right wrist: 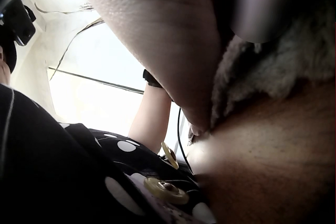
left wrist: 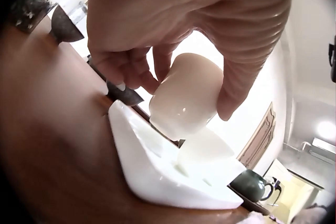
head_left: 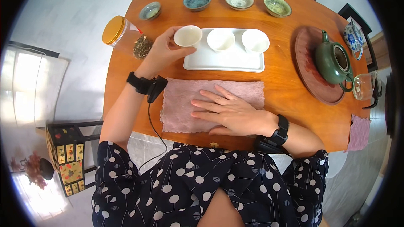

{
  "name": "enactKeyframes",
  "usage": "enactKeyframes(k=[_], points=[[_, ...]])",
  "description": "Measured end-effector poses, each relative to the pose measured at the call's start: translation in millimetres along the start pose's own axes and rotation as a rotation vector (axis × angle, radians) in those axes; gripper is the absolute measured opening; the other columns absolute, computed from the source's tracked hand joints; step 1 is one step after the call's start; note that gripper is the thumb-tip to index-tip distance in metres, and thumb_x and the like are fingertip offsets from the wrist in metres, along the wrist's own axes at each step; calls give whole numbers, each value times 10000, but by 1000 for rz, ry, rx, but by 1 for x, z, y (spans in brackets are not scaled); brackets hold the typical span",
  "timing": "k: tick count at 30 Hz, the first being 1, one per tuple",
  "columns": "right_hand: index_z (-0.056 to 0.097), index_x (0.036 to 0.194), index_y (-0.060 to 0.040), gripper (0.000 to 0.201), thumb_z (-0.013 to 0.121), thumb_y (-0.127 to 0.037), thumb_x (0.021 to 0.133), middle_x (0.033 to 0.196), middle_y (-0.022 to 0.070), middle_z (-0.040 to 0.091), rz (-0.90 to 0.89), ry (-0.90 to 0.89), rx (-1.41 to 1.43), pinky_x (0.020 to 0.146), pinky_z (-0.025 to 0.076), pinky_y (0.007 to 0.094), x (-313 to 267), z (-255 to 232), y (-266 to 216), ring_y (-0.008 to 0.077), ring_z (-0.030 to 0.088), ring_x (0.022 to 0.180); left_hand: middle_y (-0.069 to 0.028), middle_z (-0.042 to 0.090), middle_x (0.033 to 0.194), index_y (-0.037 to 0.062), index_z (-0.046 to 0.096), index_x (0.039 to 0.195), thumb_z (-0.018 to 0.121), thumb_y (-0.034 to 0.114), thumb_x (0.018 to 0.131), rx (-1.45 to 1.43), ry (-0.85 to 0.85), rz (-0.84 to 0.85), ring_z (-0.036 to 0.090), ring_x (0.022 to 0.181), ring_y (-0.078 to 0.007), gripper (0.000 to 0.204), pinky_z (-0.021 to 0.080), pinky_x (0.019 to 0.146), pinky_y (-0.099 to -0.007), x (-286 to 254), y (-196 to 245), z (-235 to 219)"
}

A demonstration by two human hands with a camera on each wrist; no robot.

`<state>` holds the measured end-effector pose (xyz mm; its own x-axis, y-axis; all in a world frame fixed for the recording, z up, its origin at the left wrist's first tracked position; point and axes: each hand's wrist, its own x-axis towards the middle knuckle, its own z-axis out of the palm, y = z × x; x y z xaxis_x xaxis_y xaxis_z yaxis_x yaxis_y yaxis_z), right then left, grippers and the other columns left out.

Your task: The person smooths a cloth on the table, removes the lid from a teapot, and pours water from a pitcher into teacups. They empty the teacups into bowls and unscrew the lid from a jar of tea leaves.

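The left hand [head_left: 162,52] pinches a cup [head_left: 188,37] by its sides, likely for steadiness; the right hand [head_left: 230,112] lies spread, apparently keeping the cloth [head_left: 179,109] flat.

Head view: down over table [head_left: 286,96]; wrist views: close by hands [head_left: 231,111]; left wrist, head share tray [head_left: 227,62].

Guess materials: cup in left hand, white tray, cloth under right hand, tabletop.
Cup: likely glazed porcelain; smooth, with small bright highlights in the left wrist view.
White tray: smooth and shiny; ceramic or hard plastic, can't tell which.
Pink cloth: soft textile, perhaps plush microfiber; matte, fuzzy, wavy-edged.
Tabletop: wood or veneer, probably varnished; visible grain, slight sheen.
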<state>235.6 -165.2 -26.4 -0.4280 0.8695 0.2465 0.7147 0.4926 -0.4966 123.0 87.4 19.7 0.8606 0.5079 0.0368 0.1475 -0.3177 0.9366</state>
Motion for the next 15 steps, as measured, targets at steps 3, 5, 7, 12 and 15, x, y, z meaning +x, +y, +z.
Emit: enactKeyframes(k=[3,5,7,12,15], points=[[526,1410,-161,609,706,-365,865,1554,75,392,5,-6,4,1219,160,523,0,0,0,299,252,1489,-66,652,1179,-6,548,1285,840,176,794,-30,-1,25,622,1051,-122,599,507,925,-290,1,-18,7],[524,1413,-162,611,705,-368,867,1554,74,394,6,-6,4,1219,160,524,0,0,-1,299,254,1488,-72,647,1187,-11,543,1286,846,176,786,-17,-9,50,622,1055,-127,614,508,926,-293,2,-22,7],[523,1415,-166,612,703,-377,869,1553,70,396,10,-7,-9,1219,161,525,0,-1,-1,299,259,1486,-49,621,1218,-7,500,1334,800,87,823,-4,-25,-9,581,1150,-116,600,475,998,-278,1,-19,7],[522,1418,-171,612,701,-380,871,1552,65,397,16,-8,3,1220,158,526,1,-1,-1,297,260,1486,-55,633,1187,6,529,1308,820,150,808,132,22,35,588,1105,-118,596,487,958,-281,-2,-18,6],[521,1420,-172,617,703,-379,868,1552,64,398,20,-10,7,1221,155,526,1,-1,-1,296,259,1486,-56,641,1170,13,541,1296,824,178,803,195,48,76,593,1075,-123,592,493,938,-289,-3,-19,6]])
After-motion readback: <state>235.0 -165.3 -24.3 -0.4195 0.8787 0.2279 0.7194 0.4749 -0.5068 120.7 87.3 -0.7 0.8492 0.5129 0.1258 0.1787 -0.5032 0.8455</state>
